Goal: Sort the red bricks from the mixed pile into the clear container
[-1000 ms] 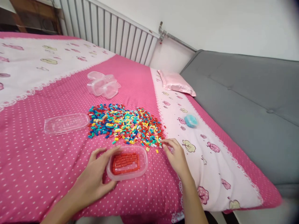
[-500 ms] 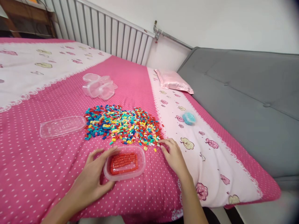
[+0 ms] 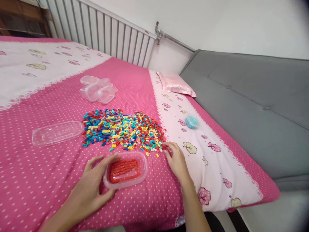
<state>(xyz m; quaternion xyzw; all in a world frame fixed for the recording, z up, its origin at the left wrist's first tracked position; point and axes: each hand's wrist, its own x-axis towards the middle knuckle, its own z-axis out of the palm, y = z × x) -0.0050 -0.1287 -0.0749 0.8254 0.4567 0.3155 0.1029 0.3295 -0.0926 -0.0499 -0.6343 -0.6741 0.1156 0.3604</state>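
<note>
A clear plastic tub [image 3: 143, 170] holding red bricks [image 3: 125, 169] sits on the pink dotted bedspread near the bed's front edge. My left hand [image 3: 90, 187] cups the tub's left side, thumb and fingers wrapped round its rim. A wide pile of small bricks [image 3: 123, 130] in red, blue, yellow and teal lies just behind the tub. My right hand [image 3: 175, 161] rests at the pile's right end, its fingertips pinched together on the nearest bricks; what they hold is too small to make out.
A clear lid [image 3: 56, 132] lies left of the pile. Several empty clear tubs [image 3: 98, 90] are stacked farther back. A small tub of light blue bricks [image 3: 191, 121] and a pink pillow [image 3: 175, 84] lie to the right, beside a grey sofa [image 3: 253, 109].
The view has drifted, so everything sits a little more to the left. My hands keep their places at the tub and at the pile's right end.
</note>
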